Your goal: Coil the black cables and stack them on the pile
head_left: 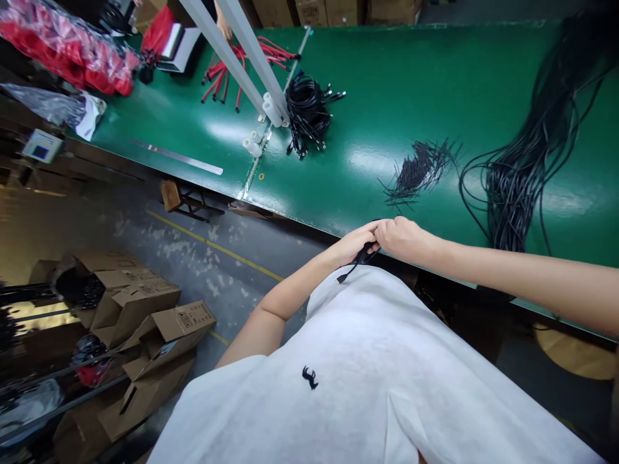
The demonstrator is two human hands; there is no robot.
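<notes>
At the front edge of the green table, my left hand (354, 245) is closed around a black cable (360, 256), whose connector end hangs down by my shirt. My right hand (400, 236) meets it there, fingers pinched together at the cable; what exactly they grip is mostly hidden. Just beyond my hands lies a pile of short black ties (420, 170). To the right, a large bundle of long black cables (517, 187) spreads over the table. Coiled black cables (309, 109) sit further left beside the white posts.
White posts (242, 58) rise from the green table (435, 77). Red cables (227, 74) and a steel ruler (178, 156) lie left of them. Another person's hand (223, 26) shows at the far side. Cardboard boxes (164, 341) and a wooden stool (171, 195) stand on the floor.
</notes>
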